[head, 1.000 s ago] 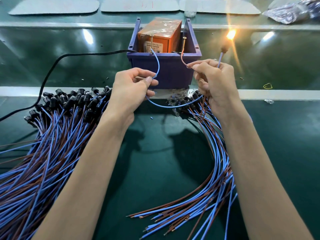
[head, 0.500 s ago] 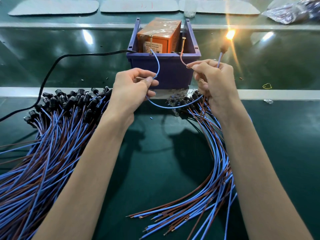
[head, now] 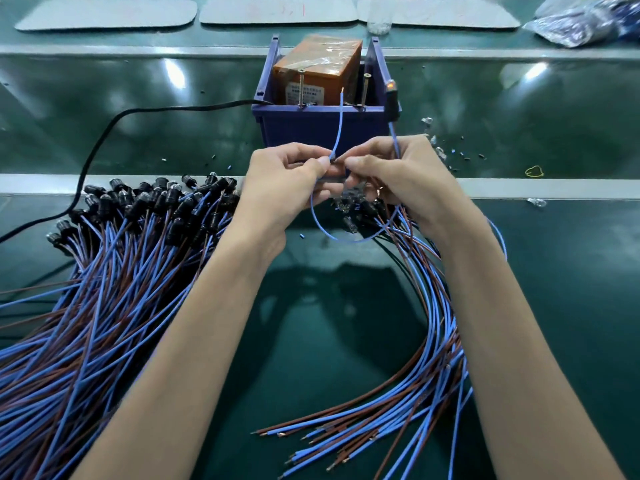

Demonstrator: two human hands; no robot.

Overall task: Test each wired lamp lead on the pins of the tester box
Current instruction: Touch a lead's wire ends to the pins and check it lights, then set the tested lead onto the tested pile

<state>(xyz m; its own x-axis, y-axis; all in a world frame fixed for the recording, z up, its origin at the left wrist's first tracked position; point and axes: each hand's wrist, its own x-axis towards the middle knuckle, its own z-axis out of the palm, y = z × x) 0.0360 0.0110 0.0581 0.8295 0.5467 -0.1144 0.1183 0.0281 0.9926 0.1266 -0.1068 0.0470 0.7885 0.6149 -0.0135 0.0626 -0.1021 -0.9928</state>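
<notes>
The tester box (head: 317, 69), orange and wrapped in film, sits in a blue bin (head: 322, 128) with two upright screw pins (head: 301, 88) at its front. My left hand (head: 287, 178) pinches a blue wire (head: 337, 129) whose bare tip stands between the pins, touching neither. My right hand (head: 398, 171) holds the same lead; its black lamp holder (head: 391, 98) sticks up beside the bin's right wall, glowing only faintly orange. The two hands meet in front of the bin.
A large pile of blue and brown leads with black lamp holders (head: 114, 244) lies on the left. A smaller bundle (head: 429, 341) curves under my right wrist. A black power cable (head: 114, 126) runs left from the bin. Small loose parts (head: 450, 154) lie right of the bin.
Both wire ends have come off the pins and the lamp has dimmed from a bright flare to a faint glow. My hands have drawn together in front of the bin.
</notes>
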